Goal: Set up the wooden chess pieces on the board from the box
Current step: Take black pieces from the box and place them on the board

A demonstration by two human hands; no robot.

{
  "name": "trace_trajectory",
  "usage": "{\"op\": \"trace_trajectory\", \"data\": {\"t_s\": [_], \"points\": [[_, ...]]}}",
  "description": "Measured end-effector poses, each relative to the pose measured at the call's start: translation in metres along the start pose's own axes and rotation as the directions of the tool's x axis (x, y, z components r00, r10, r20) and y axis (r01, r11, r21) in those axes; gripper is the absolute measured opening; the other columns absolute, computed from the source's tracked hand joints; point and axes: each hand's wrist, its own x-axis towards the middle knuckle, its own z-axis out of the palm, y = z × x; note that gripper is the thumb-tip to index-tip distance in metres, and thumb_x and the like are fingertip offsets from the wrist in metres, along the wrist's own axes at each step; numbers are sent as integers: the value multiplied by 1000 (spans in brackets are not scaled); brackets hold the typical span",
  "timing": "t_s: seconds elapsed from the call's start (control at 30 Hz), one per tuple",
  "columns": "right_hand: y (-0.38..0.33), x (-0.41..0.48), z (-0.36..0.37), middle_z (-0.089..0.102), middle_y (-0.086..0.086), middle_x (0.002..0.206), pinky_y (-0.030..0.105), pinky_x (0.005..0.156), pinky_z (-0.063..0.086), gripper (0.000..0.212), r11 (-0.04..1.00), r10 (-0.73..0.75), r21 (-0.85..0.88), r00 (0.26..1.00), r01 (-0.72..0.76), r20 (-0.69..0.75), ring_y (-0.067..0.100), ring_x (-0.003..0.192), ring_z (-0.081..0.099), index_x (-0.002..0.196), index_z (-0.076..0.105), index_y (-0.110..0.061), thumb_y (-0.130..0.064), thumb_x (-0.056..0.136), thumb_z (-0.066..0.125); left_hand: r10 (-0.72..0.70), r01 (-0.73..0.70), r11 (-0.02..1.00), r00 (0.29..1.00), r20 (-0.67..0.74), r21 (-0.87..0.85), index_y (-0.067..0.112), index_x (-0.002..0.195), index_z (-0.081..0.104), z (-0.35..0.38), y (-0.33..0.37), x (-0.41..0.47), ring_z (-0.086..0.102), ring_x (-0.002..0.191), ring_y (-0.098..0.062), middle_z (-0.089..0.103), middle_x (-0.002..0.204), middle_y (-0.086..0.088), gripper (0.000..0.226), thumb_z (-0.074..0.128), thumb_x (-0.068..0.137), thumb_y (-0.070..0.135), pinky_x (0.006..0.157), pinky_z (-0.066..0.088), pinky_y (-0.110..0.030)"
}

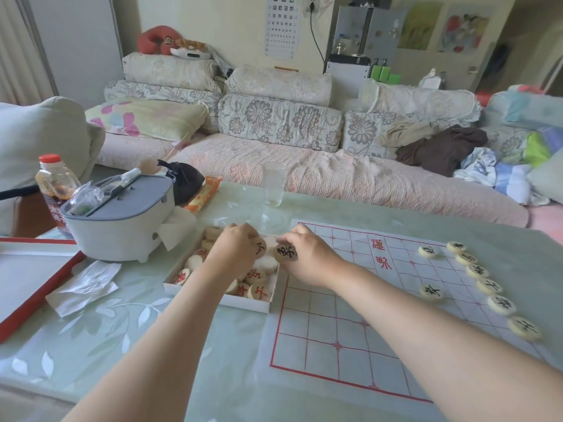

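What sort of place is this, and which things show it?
Probably a home living room: a long sofa with floral cushions, crumpled clothes heaped on it, and a table with a pale green leaf-patterned cover.

Both forearms bare, stretched forward and converging. Left hand (233, 252) knuckles up, fingers curled, pinching the left piece (260, 248). Right hand (309, 258) just beside it, fingers curled, pinching the right piece (285, 253) at its fingertips.

E-symbol rows on eye chart (283, 25) at twelve o'clock, red 漢界 on board (335, 315), black 象 on piece (286, 252) in right hand (307, 257)
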Motion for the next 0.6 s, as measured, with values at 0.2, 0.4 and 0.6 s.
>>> {"op": "trace_trajectory", "data": {"t_s": [0.2,0.4,0.6], "points": [[47,-70,-42,45,0,129,33,101,43,42,990,140,-23,990,-140,-22,21,120,52,135,55,-23,-35,95,57,57,-61,998,967,250,11,24,116,58,42,75,-17,62,93,-22,64,105,-2,24,49,93,23,77,53,-33],[98,-139,-82,49,-2,133,24,96,37,44,965,262,-6,962,-264,-76,16,123,51,134,53,-20,-37,94,59,124,-56,979,927,354,-197,29,110,51,83,146,-40,69,83,-28,66,98,-6,21,44,94,18,69,57,-43],[151,-199,-111,56,-6,121,21,82,35,37,924,382,33,913,-381,-143,11,106,53,121,59,-23,-39,89,67,180,-17,937,878,444,-348,27,108,60,114,207,-64,67,77,-21,66,94,-3,27,43,94,11,44,41,-21]]}}
